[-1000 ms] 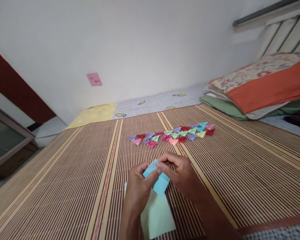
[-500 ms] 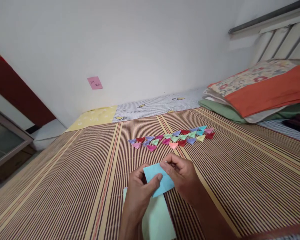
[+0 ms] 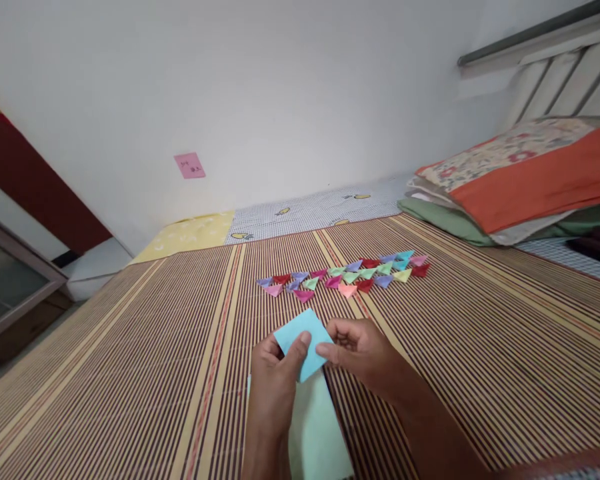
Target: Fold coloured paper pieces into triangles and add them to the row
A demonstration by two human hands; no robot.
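Observation:
A small square of light blue paper (image 3: 298, 333) is held up between my two hands. My left hand (image 3: 275, 373) pinches it from the left, thumb flat on its face and fingers behind. At its right corner, my right hand (image 3: 363, 353) grips the paper between thumb and curled fingers. Below, partly hidden by my left forearm, pale green paper (image 3: 317, 433) lies on the striped mat (image 3: 180, 347). Beyond my hands are rows of small folded paper triangles (image 3: 347, 291) in red, pink, purple, green, blue and yellow.
Folded bedding (image 3: 530, 180) in orange, floral and green is piled at the right near a radiator (image 3: 570, 80). A pink note (image 3: 190, 165) is stuck on the white wall (image 3: 300, 100). Yellow cloth (image 3: 190, 233) shows past the mat's far edge.
The blue paper has turned and shifted slightly up and left, so one corner points away from me. My right hand's grip has moved from the top edge to the right corner.

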